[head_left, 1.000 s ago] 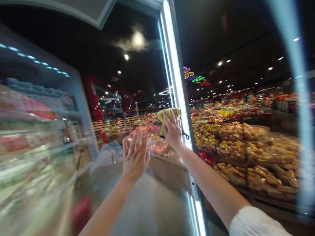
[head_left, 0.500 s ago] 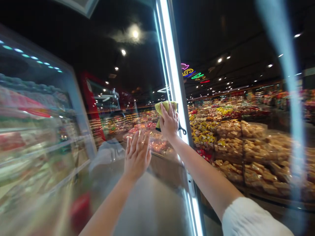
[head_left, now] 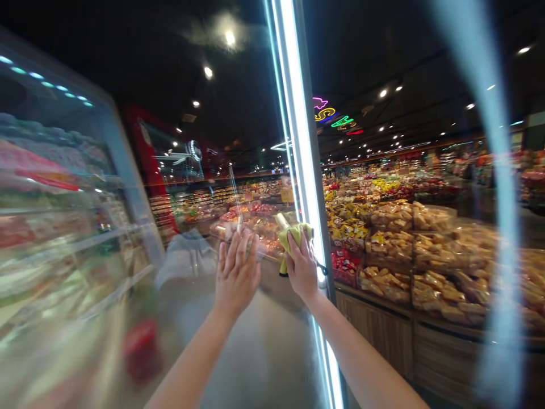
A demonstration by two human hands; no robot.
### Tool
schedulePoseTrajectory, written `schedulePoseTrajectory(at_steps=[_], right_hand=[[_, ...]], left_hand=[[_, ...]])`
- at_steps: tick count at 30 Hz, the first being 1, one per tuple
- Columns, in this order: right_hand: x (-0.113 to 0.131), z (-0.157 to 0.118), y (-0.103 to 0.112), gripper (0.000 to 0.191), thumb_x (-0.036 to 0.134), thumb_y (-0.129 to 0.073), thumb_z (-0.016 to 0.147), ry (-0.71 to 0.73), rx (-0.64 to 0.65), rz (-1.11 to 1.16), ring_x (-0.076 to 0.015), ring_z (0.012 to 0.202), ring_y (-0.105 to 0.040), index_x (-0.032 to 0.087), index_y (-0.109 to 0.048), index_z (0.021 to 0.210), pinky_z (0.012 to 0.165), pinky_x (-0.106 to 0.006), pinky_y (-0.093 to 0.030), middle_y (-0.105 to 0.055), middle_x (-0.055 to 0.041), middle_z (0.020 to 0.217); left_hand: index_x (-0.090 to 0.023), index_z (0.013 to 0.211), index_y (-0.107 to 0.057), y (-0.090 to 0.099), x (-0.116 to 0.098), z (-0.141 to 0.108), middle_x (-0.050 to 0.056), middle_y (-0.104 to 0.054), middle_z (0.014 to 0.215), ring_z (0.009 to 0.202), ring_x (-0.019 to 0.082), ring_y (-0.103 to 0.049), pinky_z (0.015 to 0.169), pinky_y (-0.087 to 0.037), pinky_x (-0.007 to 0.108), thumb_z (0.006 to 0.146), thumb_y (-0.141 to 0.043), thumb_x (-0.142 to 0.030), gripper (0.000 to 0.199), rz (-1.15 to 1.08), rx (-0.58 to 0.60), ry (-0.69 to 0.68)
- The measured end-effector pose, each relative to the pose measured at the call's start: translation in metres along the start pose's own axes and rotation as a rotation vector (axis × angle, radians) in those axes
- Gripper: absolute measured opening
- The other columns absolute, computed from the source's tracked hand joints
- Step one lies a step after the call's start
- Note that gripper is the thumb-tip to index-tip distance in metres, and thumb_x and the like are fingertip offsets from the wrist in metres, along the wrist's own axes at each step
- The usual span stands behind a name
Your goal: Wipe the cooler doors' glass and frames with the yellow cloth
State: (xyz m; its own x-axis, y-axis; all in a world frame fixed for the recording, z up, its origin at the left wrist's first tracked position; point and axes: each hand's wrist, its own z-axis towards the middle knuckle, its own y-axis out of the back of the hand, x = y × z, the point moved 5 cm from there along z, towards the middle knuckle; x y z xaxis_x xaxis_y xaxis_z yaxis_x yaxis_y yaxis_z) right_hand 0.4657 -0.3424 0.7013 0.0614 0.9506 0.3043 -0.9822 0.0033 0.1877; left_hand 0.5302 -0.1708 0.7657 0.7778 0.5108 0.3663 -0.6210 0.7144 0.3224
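On the glass, the left hand lies flat, fingers extended and slightly parted, holding nothing, seemingly to steady the pane. Beside the lit frame, the right hand spreads over the cloth, fingers nearly straight, apparently to keep it pressed flat. Beyond stand bins of snacks.
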Motion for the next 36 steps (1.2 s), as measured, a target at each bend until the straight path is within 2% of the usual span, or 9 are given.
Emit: schedulePoseTrajectory(at_steps=[4, 11, 16, 18, 23, 27, 31, 33, 36], right_hand=[[-0.010, -0.022, -0.005, 0.060, 0.022, -0.046, 0.101, 0.011, 0.020, 0.051, -0.0303, 0.154, -0.030, 0.037, -0.035, 0.158, 0.118, -0.058, -0.039, -0.033, -0.0051, 0.167], [0.022, 0.058, 0.002, 0.055, 0.026, -0.047, 0.101, -0.073, -0.051, 0.089, -0.0308, 0.157, -0.021, 0.031, -0.042, 0.155, 0.122, -0.060, -0.031, -0.031, -0.0061, 0.168], [0.017, 0.024, 0.008, 0.063, 0.017, -0.049, 0.097, 0.079, 0.106, 0.078, -0.0280, 0.157, -0.023, 0.036, -0.039, 0.156, 0.123, -0.056, -0.034, -0.030, -0.0021, 0.168], [0.007, 0.012, 0.011, 0.062, 0.015, -0.046, 0.098, 0.101, 0.093, 0.083, -0.0267, 0.154, -0.030, 0.036, -0.040, 0.156, 0.122, -0.053, -0.037, -0.033, -0.0023, 0.167], [0.012, 0.038, 0.011, 0.060, 0.011, -0.042, 0.098, 0.063, -0.005, 0.038, -0.0279, 0.153, -0.032, 0.031, -0.046, 0.154, 0.120, -0.053, -0.040, -0.039, -0.0048, 0.164], [0.030, 0.060, 0.017, 0.058, 0.007, -0.047, 0.096, 0.255, 0.097, -0.061, -0.0245, 0.147, -0.043, 0.037, -0.057, 0.145, 0.117, -0.046, -0.044, -0.047, 0.0001, 0.159], [0.023, 0.065, 0.041, 0.047, 0.009, -0.056, 0.095, 0.421, 0.209, -0.155, -0.0225, 0.132, -0.057, 0.038, -0.070, 0.129, 0.106, -0.040, -0.051, -0.059, 0.0028, 0.149], [0.012, 0.066, 0.057, 0.044, 0.010, -0.057, 0.095, 0.424, 0.152, -0.188, -0.0227, 0.132, -0.057, 0.037, -0.072, 0.126, 0.107, -0.041, -0.049, -0.061, 0.0025, 0.147], [-0.009, 0.060, 0.075, 0.051, 0.008, -0.053, 0.096, 0.315, -0.055, -0.197, -0.0246, 0.140, -0.051, 0.037, -0.066, 0.135, 0.115, -0.048, -0.044, -0.054, -0.0005, 0.154]], left_hand=[[-0.021, 0.164, -0.017, 0.004, 0.003, -0.010, 0.014, -0.037, 0.164, 0.157, 0.028, -0.021, 0.130, -0.013, 0.051, 0.095, -0.057, -0.026, 0.080, 0.008, 0.012, -0.018], [-0.022, 0.164, -0.018, 0.010, 0.007, -0.012, 0.014, -0.035, 0.164, 0.157, 0.027, -0.017, 0.129, -0.014, 0.053, 0.096, -0.056, -0.027, 0.078, 0.018, 0.002, -0.017], [-0.023, 0.164, -0.016, 0.010, 0.007, -0.017, 0.013, -0.038, 0.163, 0.157, 0.026, -0.019, 0.130, -0.011, 0.050, 0.095, -0.058, -0.028, 0.080, -0.017, -0.002, 0.022], [-0.024, 0.164, -0.015, 0.011, 0.007, -0.020, 0.013, -0.039, 0.163, 0.157, 0.026, -0.020, 0.130, -0.011, 0.049, 0.095, -0.058, -0.028, 0.081, -0.034, -0.003, 0.018], [-0.024, 0.164, -0.011, 0.011, 0.006, -0.021, 0.013, -0.038, 0.163, 0.157, 0.027, -0.020, 0.130, -0.011, 0.050, 0.095, -0.057, -0.026, 0.083, -0.025, -0.016, 0.021], [-0.023, 0.165, -0.008, 0.004, 0.001, -0.017, 0.014, -0.038, 0.163, 0.155, 0.028, -0.024, 0.130, -0.009, 0.053, 0.095, -0.055, -0.025, 0.084, -0.029, -0.026, 0.041], [-0.024, 0.164, -0.010, -0.008, -0.011, -0.004, 0.013, -0.037, 0.163, 0.155, 0.028, -0.026, 0.130, -0.007, 0.052, 0.094, -0.058, -0.025, 0.085, -0.048, -0.012, 0.017], [-0.022, 0.164, -0.012, -0.013, -0.019, 0.005, 0.014, -0.036, 0.163, 0.156, 0.028, -0.023, 0.130, -0.007, 0.052, 0.092, -0.059, -0.023, 0.086, -0.053, -0.006, -0.008], [-0.019, 0.164, -0.017, -0.019, -0.032, 0.018, 0.014, -0.035, 0.164, 0.157, 0.027, -0.020, 0.131, -0.005, 0.052, 0.092, -0.058, -0.020, 0.083, -0.060, -0.001, -0.042]])
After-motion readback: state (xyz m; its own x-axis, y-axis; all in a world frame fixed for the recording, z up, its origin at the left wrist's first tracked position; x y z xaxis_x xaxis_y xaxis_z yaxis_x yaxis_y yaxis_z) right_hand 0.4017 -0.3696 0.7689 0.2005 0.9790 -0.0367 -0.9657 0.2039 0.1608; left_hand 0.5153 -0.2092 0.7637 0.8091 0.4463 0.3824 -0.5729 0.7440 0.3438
